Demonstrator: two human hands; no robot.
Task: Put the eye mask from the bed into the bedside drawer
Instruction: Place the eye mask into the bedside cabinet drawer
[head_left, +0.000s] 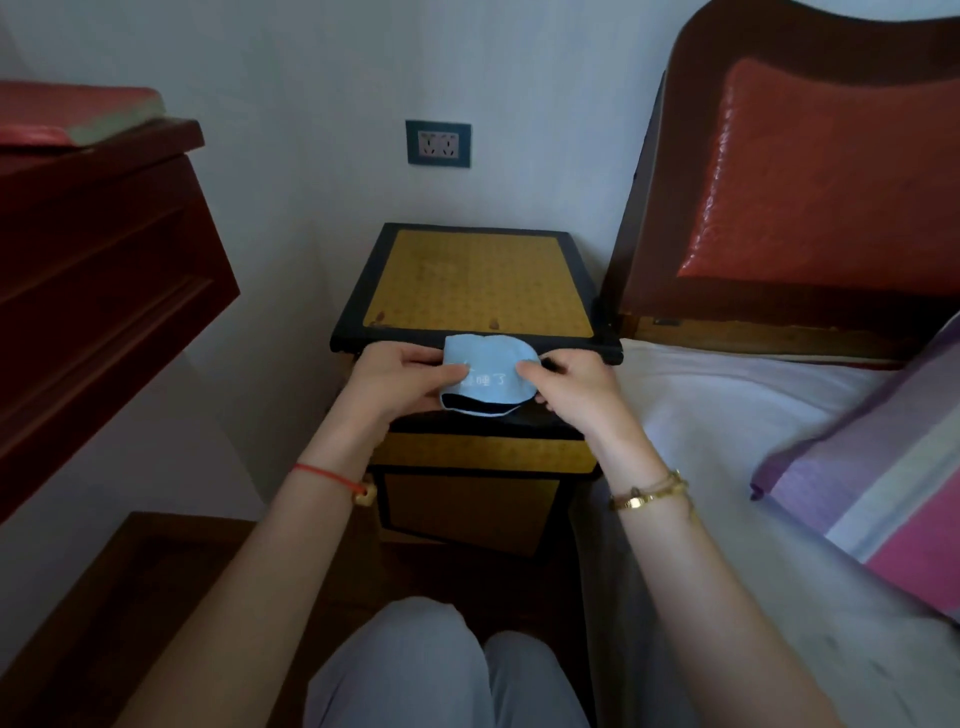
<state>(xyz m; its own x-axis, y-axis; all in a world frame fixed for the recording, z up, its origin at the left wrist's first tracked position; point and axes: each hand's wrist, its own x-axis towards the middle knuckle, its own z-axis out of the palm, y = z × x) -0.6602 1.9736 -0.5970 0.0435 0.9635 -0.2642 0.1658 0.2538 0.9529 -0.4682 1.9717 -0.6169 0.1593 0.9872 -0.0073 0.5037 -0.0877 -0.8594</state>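
Observation:
A light blue eye mask (485, 370) with white lettering and a dark underside is stretched between both hands. My left hand (400, 382) pinches its left end and my right hand (576, 387) pinches its right end. The mask hovers over the pulled-out top drawer (483, 451) of the bedside cabinet (475, 283), which has a yellow woven top in a black frame. The drawer's inside is mostly hidden behind the mask and hands. The bed (727, 415) with its white sheet lies to the right.
A dark red wooden dresser (98, 270) juts in from the left. The bed's red padded headboard (810, 176) stands right of the cabinet, and a striped purple-pink pillow (872, 467) lies on the bed. A wall socket (439, 143) is above the cabinet. My knees (447, 670) are below.

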